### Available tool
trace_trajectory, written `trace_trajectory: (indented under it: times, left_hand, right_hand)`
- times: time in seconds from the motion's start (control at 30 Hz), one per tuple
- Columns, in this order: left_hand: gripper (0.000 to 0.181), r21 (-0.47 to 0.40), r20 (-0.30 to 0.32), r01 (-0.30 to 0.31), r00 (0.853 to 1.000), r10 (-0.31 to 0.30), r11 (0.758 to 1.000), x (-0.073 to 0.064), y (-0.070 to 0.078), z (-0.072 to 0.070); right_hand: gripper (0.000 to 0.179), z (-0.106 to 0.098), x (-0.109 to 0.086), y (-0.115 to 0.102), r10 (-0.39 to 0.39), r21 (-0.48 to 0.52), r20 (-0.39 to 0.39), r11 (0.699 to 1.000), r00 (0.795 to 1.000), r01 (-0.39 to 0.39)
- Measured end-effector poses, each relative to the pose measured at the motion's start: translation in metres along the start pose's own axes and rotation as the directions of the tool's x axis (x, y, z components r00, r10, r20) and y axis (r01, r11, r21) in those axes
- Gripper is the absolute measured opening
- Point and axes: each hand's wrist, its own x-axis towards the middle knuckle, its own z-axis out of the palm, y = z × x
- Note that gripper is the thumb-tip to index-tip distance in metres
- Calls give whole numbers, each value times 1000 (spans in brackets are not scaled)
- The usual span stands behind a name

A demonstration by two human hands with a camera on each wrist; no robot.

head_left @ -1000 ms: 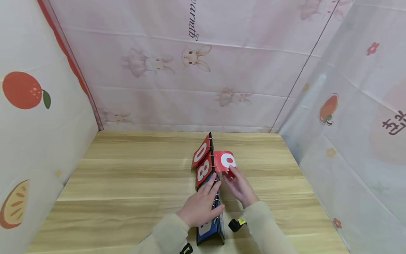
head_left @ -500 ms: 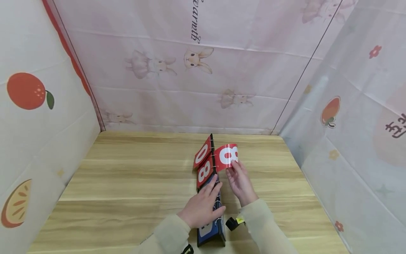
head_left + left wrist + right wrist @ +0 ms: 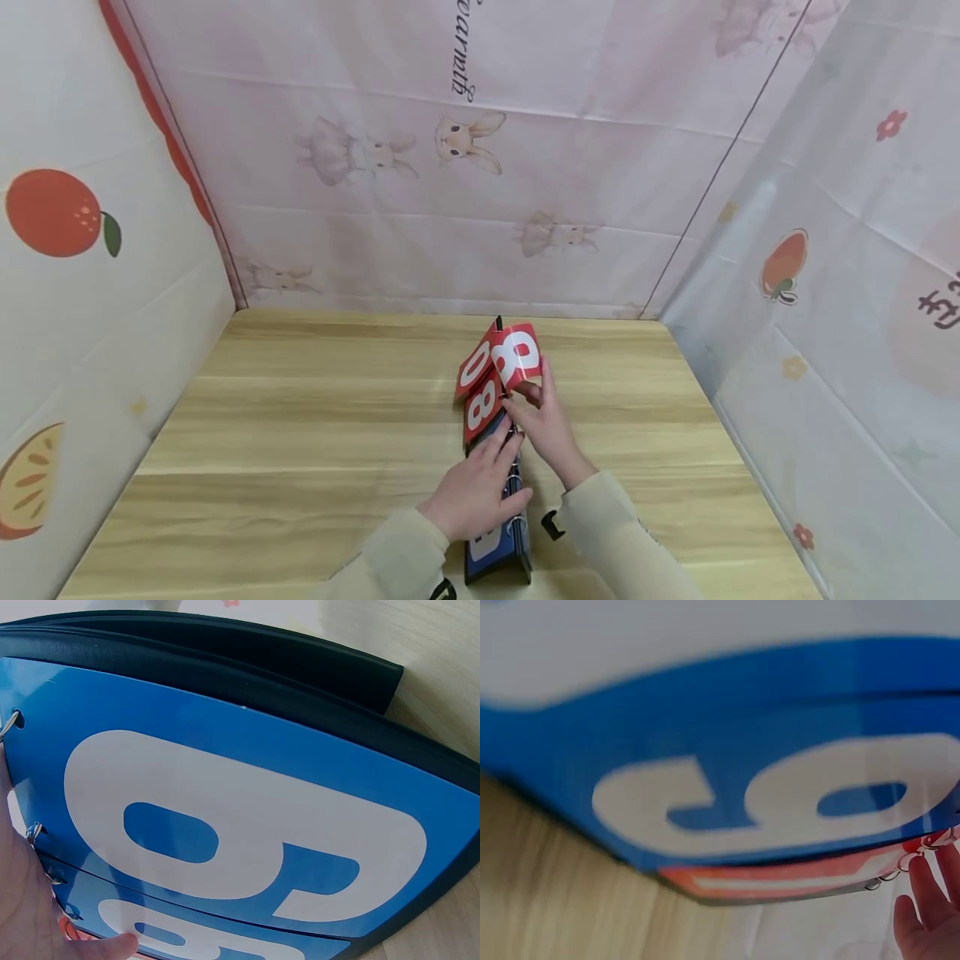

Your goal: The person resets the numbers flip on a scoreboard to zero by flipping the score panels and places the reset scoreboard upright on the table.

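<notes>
A flip scoreboard stands lengthwise on the table, with red and blue number cards on metal rings. My left hand (image 3: 476,492) rests over its near, blue part, fingers laid along the ringed top edge. In the left wrist view the thumb tip touches a blue card (image 3: 172,825). My right hand (image 3: 553,425) is on the right side, thumb near the rings and fingers at the lower right edge of a lifted red card (image 3: 517,354) marked 8. That card stands curved over the top edge. In the right wrist view, spread fingertips (image 3: 926,892) reach the rings.
Another red 8 card (image 3: 482,406) and a red 0 card (image 3: 477,362) hang on the scoreboard's left face. The wood-grain table (image 3: 322,400) extends on both sides. Printed cloth walls (image 3: 390,233) enclose the back and sides. A black wrist strap (image 3: 552,525) shows beside the right sleeve.
My right hand has brought the red card up from the right side and leftward over the ringed edge; its thumb has come apart from the card. The left hand stays in place.
</notes>
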Motion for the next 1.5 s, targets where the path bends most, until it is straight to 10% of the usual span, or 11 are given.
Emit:
trace_trajectory:
  times: [0.2,0.4,0.63,0.83,0.97,1.07,1.2,1.3,1.5]
  left_hand:
    - [76,-7,4,5,1000,-5,1000,-1,1,0]
    - [76,-9,2,4,1000,-4,1000,-2,1,0]
    - [77,-12,30,28,999,-28,1000,-1,2,1]
    - [76,2,9,13,1000,-13,1000,-1,3,1]
    - [75,16,-21,-2,1000,3,1000,-1,3,1]
    - [75,11,-30,-24,999,24,1000,-2,2,2]
    - [75,7,-43,-39,998,40,999,-3,3,4]
    - [74,14,-45,-29,999,30,999,-3,2,4]
    - [74,-19,-44,-18,999,17,1000,-6,3,2]
  right_hand:
    - [81,-1,-2,1,-107,-228,106,965,989,129]
    - [50,-5,-1,0,-233,-464,258,821,938,332]
    - [44,-11,5,-2,-208,-625,428,635,880,454]
    - [40,-13,6,-3,-202,-652,462,582,863,485]
    - [39,-14,6,5,-268,-580,421,655,867,484]
    - [41,-14,0,18,-294,-413,304,816,906,404]
    - [46,-12,-8,33,-136,-146,126,977,983,154]
    - [62,-7,-10,41,119,-39,120,993,986,-115]
    - [79,2,-10,48,383,57,303,907,872,-418]
